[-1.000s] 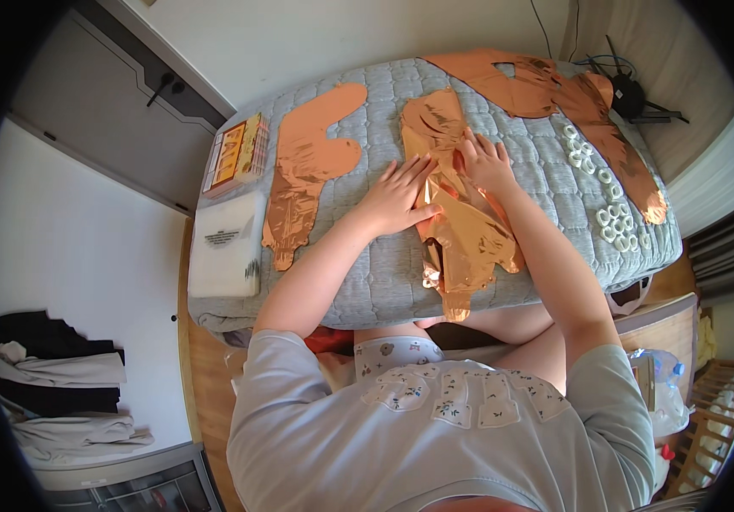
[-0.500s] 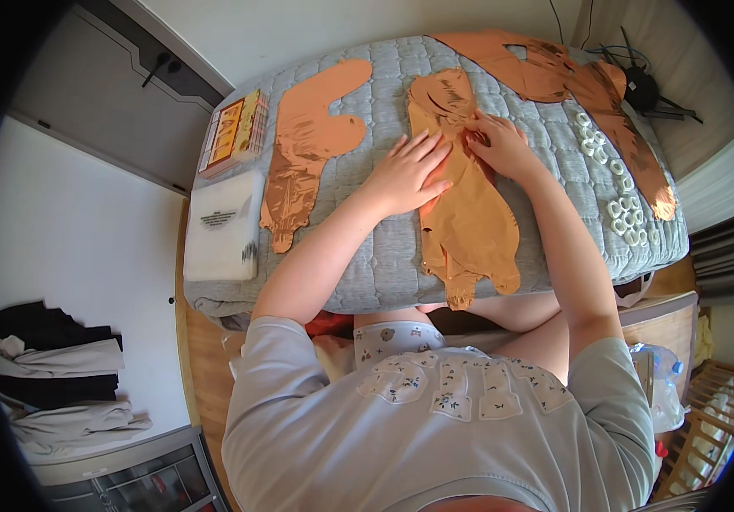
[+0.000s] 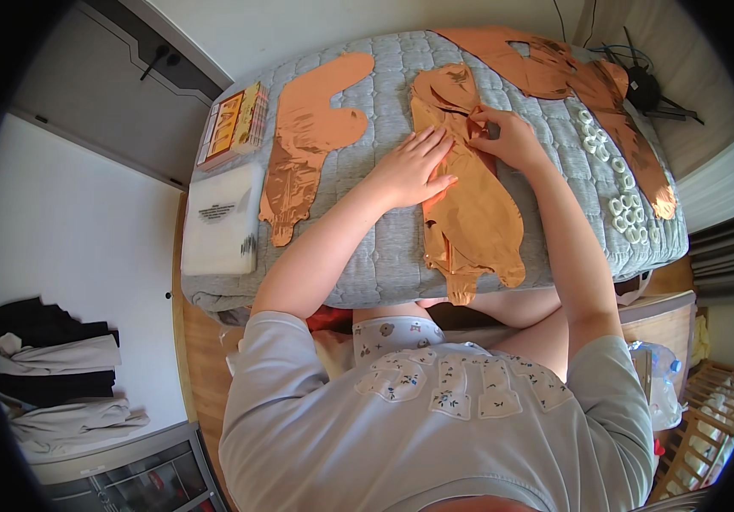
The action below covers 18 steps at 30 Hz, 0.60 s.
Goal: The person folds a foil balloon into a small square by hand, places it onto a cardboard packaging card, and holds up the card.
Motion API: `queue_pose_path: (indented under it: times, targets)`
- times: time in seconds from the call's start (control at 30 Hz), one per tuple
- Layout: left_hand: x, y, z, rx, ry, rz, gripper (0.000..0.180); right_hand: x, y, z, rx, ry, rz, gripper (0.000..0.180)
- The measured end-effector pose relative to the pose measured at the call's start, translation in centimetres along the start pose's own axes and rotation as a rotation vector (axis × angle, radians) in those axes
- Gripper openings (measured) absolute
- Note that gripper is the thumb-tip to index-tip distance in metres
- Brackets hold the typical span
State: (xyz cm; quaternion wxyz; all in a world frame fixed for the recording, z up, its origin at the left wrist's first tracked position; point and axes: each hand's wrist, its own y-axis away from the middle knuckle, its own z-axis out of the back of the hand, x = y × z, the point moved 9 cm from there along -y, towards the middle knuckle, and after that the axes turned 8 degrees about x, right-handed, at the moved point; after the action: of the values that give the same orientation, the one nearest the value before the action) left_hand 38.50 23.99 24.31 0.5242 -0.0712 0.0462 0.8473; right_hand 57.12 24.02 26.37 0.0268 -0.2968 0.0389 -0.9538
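Observation:
A flat, deflated copper-coloured foil balloon (image 3: 482,213) lies lengthwise in front of me on the quilted grey mattress (image 3: 375,247). My left hand (image 3: 414,169) rests flat on its left side with the fingers stretched out. At the upper right edge of the same balloon, my right hand (image 3: 503,136) pinches a bit of foil between thumb and fingers. The foil is folded and creased around the pinch. A second flat foil balloon (image 3: 311,119) lies to the left, and more copper foil (image 3: 546,72) stretches along the far right side.
Several small white rings (image 3: 627,209) lie at the right of the mattress. On the left are a patterned box (image 3: 232,128) and a clear plastic packet (image 3: 222,222). A black device with antennas (image 3: 644,90) stands beyond the right corner. Folded clothes (image 3: 60,375) are at lower left.
My right hand has shifted slightly up and bunched its fingers more tightly at the foil's edge. My left hand stays flat in nearly the same place. The balloon's lower part sits slightly further right.

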Motion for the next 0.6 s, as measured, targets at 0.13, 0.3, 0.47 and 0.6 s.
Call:
queue_pose_path:
  times: [0.13, 0.3, 0.47, 0.6]
  targets:
    - [-0.3, -0.6, -0.1, -0.032, -0.005, -0.022, 0.078, 1.9, 1.7, 2.4, -0.333, -0.003, 0.26, 0.038]
    - [0.2, 0.1, -0.1, -0.029, 0.01, -0.008, 0.077, 11.1, 6.2, -0.6, 0.106, -0.172, 0.374, 0.019]
    - [0.5, -0.2, -0.6, -0.091, -0.024, -0.051, 0.079, 14.7, 11.4, -5.0, 0.197, 0.162, 0.568, 0.033]
    - [0.2, -0.2, -0.2, -0.094, -0.056, -0.046, 0.078, 13.8, 12.5, -5.8, 0.201, 0.242, 0.573, 0.051]
